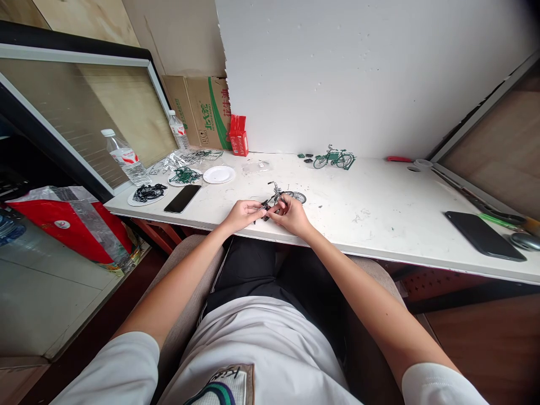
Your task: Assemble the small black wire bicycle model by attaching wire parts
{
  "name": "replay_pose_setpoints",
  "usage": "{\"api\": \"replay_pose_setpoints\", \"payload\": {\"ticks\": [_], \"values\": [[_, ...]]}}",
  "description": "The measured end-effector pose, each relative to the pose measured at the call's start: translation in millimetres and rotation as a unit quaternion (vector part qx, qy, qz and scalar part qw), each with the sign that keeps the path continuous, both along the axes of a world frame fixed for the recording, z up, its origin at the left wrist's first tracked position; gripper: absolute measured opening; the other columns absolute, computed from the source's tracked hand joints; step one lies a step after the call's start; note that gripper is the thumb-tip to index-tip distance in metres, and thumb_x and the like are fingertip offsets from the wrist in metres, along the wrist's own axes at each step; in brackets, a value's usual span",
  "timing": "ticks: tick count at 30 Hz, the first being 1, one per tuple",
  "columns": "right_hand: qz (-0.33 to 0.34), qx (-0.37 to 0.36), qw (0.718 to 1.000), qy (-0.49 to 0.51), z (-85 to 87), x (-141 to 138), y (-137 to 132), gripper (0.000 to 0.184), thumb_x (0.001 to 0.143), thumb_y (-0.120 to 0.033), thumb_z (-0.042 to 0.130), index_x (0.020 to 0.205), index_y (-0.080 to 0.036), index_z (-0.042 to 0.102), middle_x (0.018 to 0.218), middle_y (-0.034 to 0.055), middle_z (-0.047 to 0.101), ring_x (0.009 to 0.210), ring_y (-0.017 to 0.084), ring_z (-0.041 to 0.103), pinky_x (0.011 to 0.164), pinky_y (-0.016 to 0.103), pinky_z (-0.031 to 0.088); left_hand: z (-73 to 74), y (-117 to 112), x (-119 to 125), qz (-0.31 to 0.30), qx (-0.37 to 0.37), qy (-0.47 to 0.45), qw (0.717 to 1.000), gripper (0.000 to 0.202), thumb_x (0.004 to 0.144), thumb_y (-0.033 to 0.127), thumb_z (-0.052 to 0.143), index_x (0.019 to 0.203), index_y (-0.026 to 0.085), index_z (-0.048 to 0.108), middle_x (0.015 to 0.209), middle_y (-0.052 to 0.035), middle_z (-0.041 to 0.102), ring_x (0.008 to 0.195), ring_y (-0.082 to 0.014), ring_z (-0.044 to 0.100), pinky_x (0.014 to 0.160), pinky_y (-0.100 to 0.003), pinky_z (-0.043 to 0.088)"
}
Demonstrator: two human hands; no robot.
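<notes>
At the table's front edge, both my hands meet over a small black model bicycle. Its rear wheel shows past my right hand, and its handlebar rises above my fingers. My left hand pinches a small dark part at the bicycle's near side, too small to name. The fingers of my right hand are curled closed against the same spot, and what they grip is mostly hidden. Tiny dark bits lie on the white table nearby.
Left: paper plates with black parts and green parts, a bare paper plate, a phone, water bottles. Behind stand a red box and a green model bicycle. Right: another phone.
</notes>
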State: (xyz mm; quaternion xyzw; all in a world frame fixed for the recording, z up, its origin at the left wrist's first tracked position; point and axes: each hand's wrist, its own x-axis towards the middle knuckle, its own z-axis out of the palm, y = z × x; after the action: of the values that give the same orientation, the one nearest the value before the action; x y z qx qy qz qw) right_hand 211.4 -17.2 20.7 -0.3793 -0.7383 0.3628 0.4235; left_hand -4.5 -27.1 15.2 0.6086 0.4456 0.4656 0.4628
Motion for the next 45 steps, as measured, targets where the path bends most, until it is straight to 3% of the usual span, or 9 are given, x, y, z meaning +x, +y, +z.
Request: {"api": "replay_pose_setpoints", "payload": {"ticks": [8, 15, 20, 23, 25, 27, 35, 40, 45], "values": [[0.014, 0.005, 1.0, 0.012, 1.4, 0.5, 0.3, 0.049, 0.082, -0.051, 0.075, 0.079, -0.028, 0.033, 0.085, 0.0043, 0.076, 0.059, 0.023, 0.066, 0.059, 0.041, 0.053, -3.2, 0.5, 2.7, 0.012, 0.003, -0.01, 1.0, 0.057, 0.065, 0.049, 0.094, 0.104, 0.011, 0.076, 0.111, -0.0187, 0.079, 0.101, -0.035, 0.077, 0.078, -0.038, 0.063], [0.026, 0.013, 0.999, 0.013, 1.1, -1.2, -0.4, 0.051, 0.083, -0.052, 0.074, 0.078, -0.028, 0.03, 0.084, 0.0036, 0.076, 0.06, 0.022, 0.067, 0.06, 0.039, 0.053, -3.9, -3.1, 7.8, 0.025, 0.02, 0.004, 0.999, 0.05, 0.072, 0.05, 0.09, 0.099, 0.012, 0.073, 0.094, -0.0151, 0.079, 0.084, -0.0292, 0.078, 0.065, -0.032, 0.06], [0.014, 0.045, 0.999, -0.001, 2.8, -1.4, -1.9, 0.05, 0.086, -0.059, 0.073, 0.08, -0.028, 0.033, 0.084, 0.004, 0.074, 0.066, 0.022, 0.065, 0.065, 0.04, 0.054, -5.9, -2.3, 8.1, 0.029, 0.054, -0.002, 0.998, 0.042, 0.076, 0.049, 0.087, 0.093, 0.013, 0.074, 0.094, -0.0131, 0.079, 0.079, -0.0237, 0.077, 0.072, -0.033, 0.061], [0.002, 0.038, 0.999, -0.009, 5.9, 0.1, -4.6, 0.044, 0.099, -0.068, 0.05, 0.084, -0.028, 0.042, 0.081, 0.0039, 0.071, 0.065, 0.022, 0.065, 0.068, 0.041, 0.055, -8.4, -0.3, 8.3, 0.038, 0.067, -0.013, 0.997, 0.041, 0.075, 0.049, 0.087, 0.09, 0.013, 0.074, 0.094, -0.0131, 0.08, 0.083, -0.0238, 0.077, 0.078, -0.034, 0.061], [-0.007, 0.043, 0.999, -0.016, 7.7, 1.1, -5.8, 0.049, 0.106, -0.068, 0.029, 0.084, -0.027, 0.046, 0.076, 0.0038, 0.068, 0.065, 0.022, 0.063, 0.073, 0.042, 0.055, -9.8, 0.5, 8.9, 0.045, 0.066, -0.02, 0.997, 0.041, 0.076, 0.05, 0.086, 0.089, 0.014, 0.073, 0.092, -0.0131, 0.08, 0.083, -0.024, 0.077, 0.078, -0.034, 0.061], [-0.031, 0.065, 0.997, -0.029, 8.7, 1.7, -5.6, 0.055, 0.108, -0.066, 0.02, 0.082, -0.026, 0.049, 0.072, 0.004, 0.065, 0.068, 0.022, 0.062, 0.077, 0.042, 0.054, -10.8, 0.8, 9.7, 0.056, 0.069, -0.028, 0.996, 0.04, 0.077, 0.05, 0.086, 0.089, 0.014, 0.073, 0.09, -0.0128, 0.08, 0.083, -0.0241, 0.077, 0.078, -0.034, 0.061], [-0.08, 0.13, 0.988, -0.035, 6.3, 0.9, 2.6, 0.053, 0.101, -0.069, 0.048, 0.11, -0.023, 0.075, 0.106, 0.0111, 0.073, 0.089, 0.026, 0.066, 0.077, 0.04, 0.054, -12.6, 0.2, 10.3, 0.148, 0.103, -0.027, 0.983, 0.039, 0.08, 0.048, 0.082, 0.094, 0.013, 0.074, 0.092, -0.0129, 0.079, 0.084, -0.0229, 0.076, 0.075, -0.032, 0.061], [-0.065, 0.138, 0.987, -0.048, 3.2, 1.5, 3.9, 0.047, 0.099, -0.063, 0.056, 0.111, -0.024, 0.079, 0.097, 0.0101, 0.072, 0.085, 0.025, 0.066, 0.077, 0.041, 0.055, -14.0, 0.5, 10.1, 0.17, 0.113, -0.013, 0.979, 0.037, 0.081, 0.048, 0.08, 0.093, 0.013, 0.075, 0.093, -0.0134, 0.079, 0.088, -0.0231, 0.075, 0.082, -0.033, 0.06], [-0.056, 0.155, 0.984, -0.063, 1.5, 1.8, 3.9, 0.041, 0.1, -0.057, 0.058, 0.11, -0.024, 0.082, 0.088, 0.0085, 0.07, 0.078, 0.024, 0.064, 0.077, 0.04, 0.053, -14.7, 0.0, 10.5, 0.164, 0.121, -0.007, 0.979, 0.036, 0.082, 0.049, 0.08, 0.091, 0.015, 0.075, 0.092, -0.0128, 0.079, 0.087, -0.0229, 0.075, 0.079, -0.032, 0.058]]}}
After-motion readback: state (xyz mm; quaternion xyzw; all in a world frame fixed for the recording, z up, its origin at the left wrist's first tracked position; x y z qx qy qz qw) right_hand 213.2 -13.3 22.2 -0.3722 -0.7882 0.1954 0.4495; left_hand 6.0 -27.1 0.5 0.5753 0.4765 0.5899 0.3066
